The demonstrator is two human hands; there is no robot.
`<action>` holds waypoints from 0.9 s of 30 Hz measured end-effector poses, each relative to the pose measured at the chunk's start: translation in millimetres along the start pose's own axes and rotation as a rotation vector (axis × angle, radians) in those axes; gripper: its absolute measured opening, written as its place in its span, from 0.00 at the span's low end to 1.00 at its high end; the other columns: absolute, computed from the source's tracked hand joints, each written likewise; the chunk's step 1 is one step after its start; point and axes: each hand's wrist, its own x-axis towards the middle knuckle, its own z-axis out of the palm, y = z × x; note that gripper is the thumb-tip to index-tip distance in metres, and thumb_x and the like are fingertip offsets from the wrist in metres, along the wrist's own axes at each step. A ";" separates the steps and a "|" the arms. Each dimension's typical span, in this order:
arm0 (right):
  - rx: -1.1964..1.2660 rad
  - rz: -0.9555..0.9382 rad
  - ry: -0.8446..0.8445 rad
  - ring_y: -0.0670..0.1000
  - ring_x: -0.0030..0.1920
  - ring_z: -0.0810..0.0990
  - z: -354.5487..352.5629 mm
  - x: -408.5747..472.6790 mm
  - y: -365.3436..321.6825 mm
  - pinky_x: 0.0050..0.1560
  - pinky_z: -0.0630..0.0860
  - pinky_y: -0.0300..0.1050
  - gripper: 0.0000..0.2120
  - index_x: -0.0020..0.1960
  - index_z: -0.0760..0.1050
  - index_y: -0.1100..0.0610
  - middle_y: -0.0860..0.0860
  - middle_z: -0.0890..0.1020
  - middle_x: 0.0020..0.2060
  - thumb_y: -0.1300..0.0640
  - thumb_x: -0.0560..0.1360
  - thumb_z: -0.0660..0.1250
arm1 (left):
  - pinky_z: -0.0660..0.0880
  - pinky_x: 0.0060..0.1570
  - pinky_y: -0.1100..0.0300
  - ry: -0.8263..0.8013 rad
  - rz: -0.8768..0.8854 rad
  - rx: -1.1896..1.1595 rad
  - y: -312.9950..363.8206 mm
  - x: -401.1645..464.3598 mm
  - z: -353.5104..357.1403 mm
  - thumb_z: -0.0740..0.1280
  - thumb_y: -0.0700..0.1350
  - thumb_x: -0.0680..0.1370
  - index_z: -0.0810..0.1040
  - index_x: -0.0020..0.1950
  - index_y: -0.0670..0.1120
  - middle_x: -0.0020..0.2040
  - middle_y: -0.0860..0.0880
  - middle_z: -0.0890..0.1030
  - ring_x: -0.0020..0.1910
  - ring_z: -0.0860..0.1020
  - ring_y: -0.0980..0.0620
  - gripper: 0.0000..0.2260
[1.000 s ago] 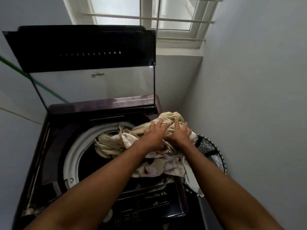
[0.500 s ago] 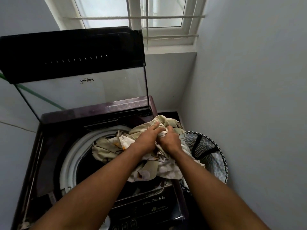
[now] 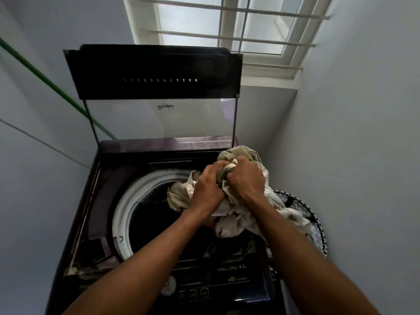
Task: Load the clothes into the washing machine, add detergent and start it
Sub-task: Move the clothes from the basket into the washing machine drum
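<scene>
Grip: left hand (image 3: 208, 189) and right hand (image 3: 246, 179) both bunch the clothes (image 3: 238, 214) tightly.
Risk: trailing cloth (right side) may snag the laundry basket (image 3: 318, 226), missing the drum (image 3: 122, 214).

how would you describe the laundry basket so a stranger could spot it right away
Start at the dark top-loading washing machine with its glass lid raised. In the gap between its right side and the grey wall stands the round laundry basket, partly covered by trailing cream cloth. Its black-and-white braided rim sets it apart.

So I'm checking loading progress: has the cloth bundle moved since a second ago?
Yes. The cloth bundle is bunched tighter, pulled rightward off the drum's white rim.
</scene>
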 end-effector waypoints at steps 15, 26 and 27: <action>0.259 -0.245 -0.172 0.62 0.46 0.80 68.0 -27.8 -134.3 0.40 0.72 0.46 0.09 0.48 0.76 0.56 0.57 0.83 0.43 0.57 0.69 0.66 | 0.78 0.46 0.53 0.320 -0.180 0.001 -50.3 -34.8 -147.7 0.73 0.45 0.73 0.79 0.54 0.52 0.49 0.55 0.82 0.48 0.80 0.56 0.11; 0.093 -0.131 -0.787 0.58 0.69 0.73 156.9 -58.8 -75.3 0.67 0.71 0.49 0.45 0.79 0.56 0.53 0.58 0.73 0.70 0.50 0.69 0.75 | 0.73 0.62 0.50 -0.420 -0.584 0.513 -116.2 -71.8 -130.5 0.67 0.52 0.75 0.68 0.72 0.52 0.69 0.45 0.73 0.66 0.73 0.43 0.26; 0.094 -0.158 -0.792 0.58 0.69 0.72 153.5 -55.9 -73.4 0.67 0.71 0.47 0.45 0.79 0.55 0.53 0.58 0.73 0.70 0.52 0.69 0.75 | 0.72 0.63 0.49 -0.368 -0.555 0.538 -113.7 -70.3 -126.1 0.68 0.51 0.75 0.68 0.71 0.51 0.69 0.46 0.72 0.66 0.72 0.42 0.25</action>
